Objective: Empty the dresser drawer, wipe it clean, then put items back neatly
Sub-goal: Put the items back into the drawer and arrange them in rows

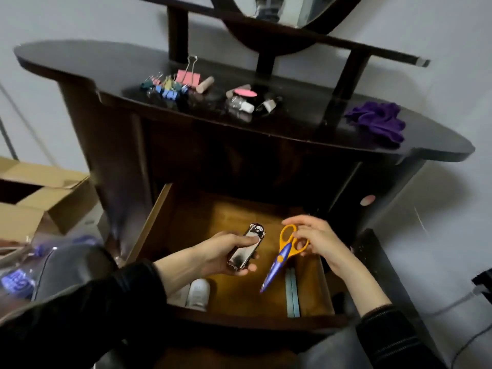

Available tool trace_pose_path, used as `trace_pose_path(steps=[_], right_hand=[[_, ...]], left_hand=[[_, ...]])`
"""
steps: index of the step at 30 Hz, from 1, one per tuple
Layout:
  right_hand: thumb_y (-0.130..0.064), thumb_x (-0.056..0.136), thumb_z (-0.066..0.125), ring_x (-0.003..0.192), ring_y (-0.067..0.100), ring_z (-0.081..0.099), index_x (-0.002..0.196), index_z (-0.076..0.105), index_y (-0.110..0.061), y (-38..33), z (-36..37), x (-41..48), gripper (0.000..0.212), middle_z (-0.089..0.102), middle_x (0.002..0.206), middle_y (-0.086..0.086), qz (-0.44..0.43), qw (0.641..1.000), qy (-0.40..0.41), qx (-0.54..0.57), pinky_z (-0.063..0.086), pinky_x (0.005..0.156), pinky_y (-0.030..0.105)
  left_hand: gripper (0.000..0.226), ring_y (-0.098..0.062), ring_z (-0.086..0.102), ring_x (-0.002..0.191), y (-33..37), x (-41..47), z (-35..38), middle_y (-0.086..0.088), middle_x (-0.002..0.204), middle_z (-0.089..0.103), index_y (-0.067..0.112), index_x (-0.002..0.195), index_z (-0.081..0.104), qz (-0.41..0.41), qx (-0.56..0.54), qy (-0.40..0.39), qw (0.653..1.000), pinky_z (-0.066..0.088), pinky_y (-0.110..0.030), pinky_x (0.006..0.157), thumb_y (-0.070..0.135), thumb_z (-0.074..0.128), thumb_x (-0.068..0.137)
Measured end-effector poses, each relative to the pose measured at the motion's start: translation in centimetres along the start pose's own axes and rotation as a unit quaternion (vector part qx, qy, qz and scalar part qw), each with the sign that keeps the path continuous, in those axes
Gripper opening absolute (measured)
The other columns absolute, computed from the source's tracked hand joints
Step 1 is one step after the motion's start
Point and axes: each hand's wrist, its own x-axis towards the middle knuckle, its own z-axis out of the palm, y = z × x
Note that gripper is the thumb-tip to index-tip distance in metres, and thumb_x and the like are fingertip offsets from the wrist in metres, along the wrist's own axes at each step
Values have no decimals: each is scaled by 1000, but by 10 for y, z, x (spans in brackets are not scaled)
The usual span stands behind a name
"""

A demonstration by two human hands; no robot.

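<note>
The dresser drawer (157, 222) is pulled open below the dark dresser top (80, 65). Above the drawer, my left hand (221, 255) grips a shiny metal case (245, 250). My right hand (319, 241) holds scissors (279, 258) by their orange handles, the blue blades pointing down into the drawer. Inside the drawer lie a white bottle (198, 291) at the front left and a pale green flat stick (292, 294) along the right side. On the dresser top sit several coloured binder clips (170, 83), small cosmetic items (247, 99) and a purple cloth (378, 122).
An open cardboard box (40, 198) stands on the floor to the left, with a plastic bag (18, 278) in front of it. A mirror (287, 9) on a dark frame rises behind the dresser top. A cable (471, 296) runs at the far right.
</note>
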Motion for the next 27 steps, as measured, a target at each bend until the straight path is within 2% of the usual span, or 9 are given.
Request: trace_pose_path(steps=[2, 4, 6, 9, 13, 17, 21, 24, 27], right_hand=[[-2, 99, 50, 62, 8, 61, 114, 70, -25, 12, 16, 12, 34, 68, 83, 9, 30, 996, -39, -71, 49, 51, 20], [-3, 101, 48, 67, 11, 58, 118, 68, -26, 24, 29, 23, 35, 65, 85, 7, 48, 990, -60, -122, 47, 52, 18], [-1, 99, 47, 68, 12, 54, 119, 67, -23, 32, 39, 35, 36, 60, 82, 2, 68, 983, -74, -155, 44, 50, 17], [3, 96, 44, 64, 12, 51, 121, 65, -15, 45, 48, 48, 38, 55, 77, -1, 90, 976, -86, -176, 40, 48, 18], [2, 98, 43, 70, 12, 52, 129, 60, -14, 62, 52, 60, 39, 59, 90, 0, 99, 967, -103, -210, 41, 55, 21], [0, 96, 48, 70, 12, 52, 128, 61, -16, 73, 55, 68, 38, 59, 89, -2, 101, 963, -98, -229, 41, 51, 19], [-3, 96, 54, 94, 19, 59, 132, 57, -18, 81, 54, 66, 40, 62, 116, 6, 55, 963, -63, -258, 49, 75, 27], [-8, 99, 55, 109, 20, 61, 130, 60, -20, 85, 56, 62, 34, 63, 125, 4, 9, 943, -5, -333, 52, 87, 28], [-12, 101, 54, 107, 21, 63, 128, 61, -20, 85, 59, 59, 29, 65, 122, 3, -14, 922, 17, -387, 56, 87, 31]], left_hand=[[20, -28, 67, 68, -12, 24, -1, -13, 78, 66, 5, 104, 55, -31, -27, 34, 999, 56, -32, 56, 15, 67, 91], [20, -30, 64, 63, -22, 44, -1, -13, 72, 63, 4, 103, 53, -34, -52, 63, 996, 55, -33, 53, 1, 64, 87], [26, -29, 63, 59, -26, 60, 1, -15, 77, 64, 3, 104, 51, -25, -41, 81, 996, 54, -33, 53, -4, 63, 81], [29, -26, 67, 57, -31, 73, 0, -17, 86, 67, 6, 104, 49, -17, 24, 130, 991, 55, -31, 51, 2, 66, 82], [19, -28, 68, 54, -38, 82, -6, -16, 74, 64, 3, 97, 53, -20, 74, 114, 991, 55, -30, 48, 2, 66, 84], [10, -30, 68, 60, -42, 86, -6, -15, 70, 67, 0, 92, 59, -26, 94, 76, 992, 57, -34, 54, 0, 65, 84], [20, -34, 71, 67, -47, 89, -8, -20, 78, 69, -1, 97, 58, -61, 102, 65, 991, 58, -38, 57, 4, 70, 80], [30, -35, 72, 70, -52, 88, -12, -18, 79, 70, 0, 104, 55, -78, 112, 70, 988, 58, -39, 57, 5, 72, 80], [38, -33, 73, 70, -54, 88, -13, -17, 79, 71, -3, 114, 54, -85, 124, 71, 986, 61, -42, 61, 6, 73, 82]])
